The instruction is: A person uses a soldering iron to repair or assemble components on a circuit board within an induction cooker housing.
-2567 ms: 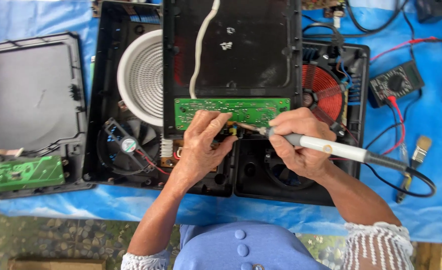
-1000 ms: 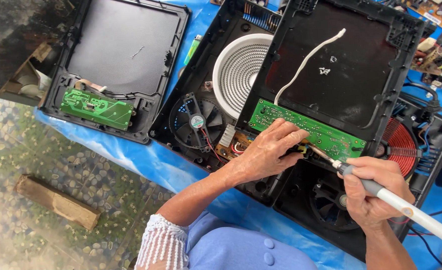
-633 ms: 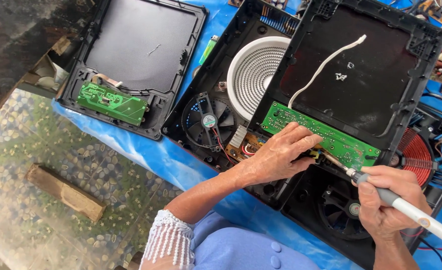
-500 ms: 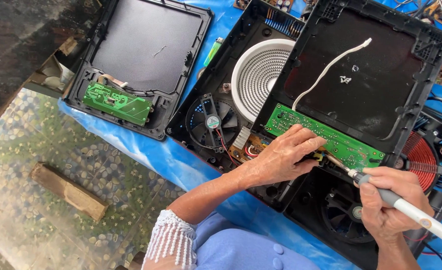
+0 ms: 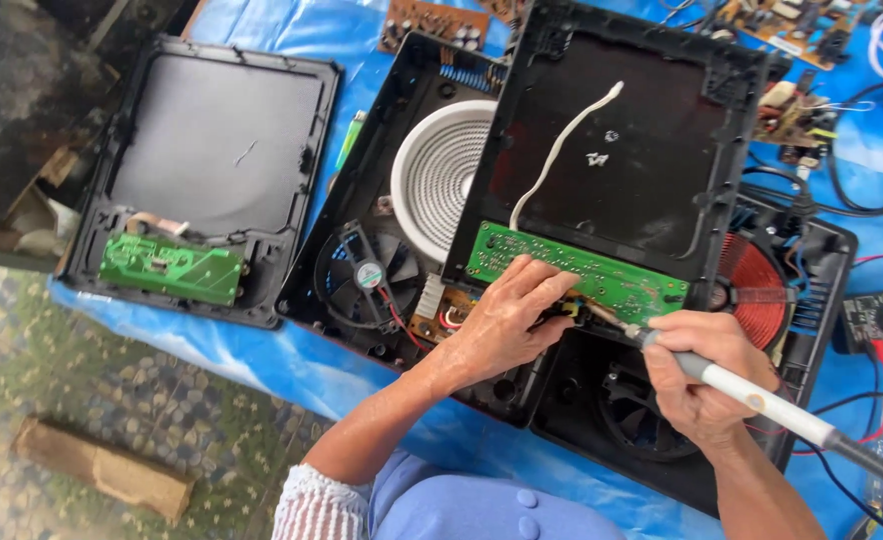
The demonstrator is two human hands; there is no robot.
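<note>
Soldering iron (image 5: 762,400) in the closed right hand (image 5: 697,375) slants up-left — tip at the green circuit board's (image 5: 577,272) lower edge, just right of the left hand (image 5: 507,325), whose pinching fingers steady something small there.

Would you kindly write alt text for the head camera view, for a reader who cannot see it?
A person's right hand holds a soldering iron to the edge of a green circuit board on an opened black cooktop panel, while the left hand steadies the spot. Around them on a blue sheet lie open cooktop housings with a white coil, a red coil and fans.
</note>
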